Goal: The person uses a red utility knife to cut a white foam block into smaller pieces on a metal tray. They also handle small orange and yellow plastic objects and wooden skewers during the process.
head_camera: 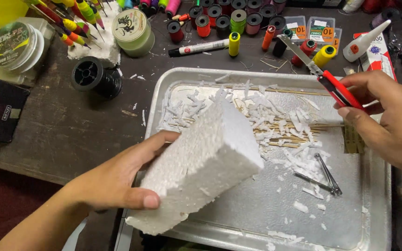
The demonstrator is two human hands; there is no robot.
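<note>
Your left hand point(117, 179) clamps the foam block point(201, 165) thumb-under over the tray's point(373, 218) near-left corner (shavings and skewers point(282, 135) litter its far half), while your right hand point(387, 118) closes around the red-handled knife point(324, 74), blade pointing toward the thread spools point(238, 21).

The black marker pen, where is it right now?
The black marker pen lies on the dark table beyond the metal tray, between the green line spool and a yellow thread spool.

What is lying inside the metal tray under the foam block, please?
In the metal tray lie white foam shavings, thin wooden sticks and metal tweezers. The foam block, held by the left hand, covers the tray's near-left part.
</note>
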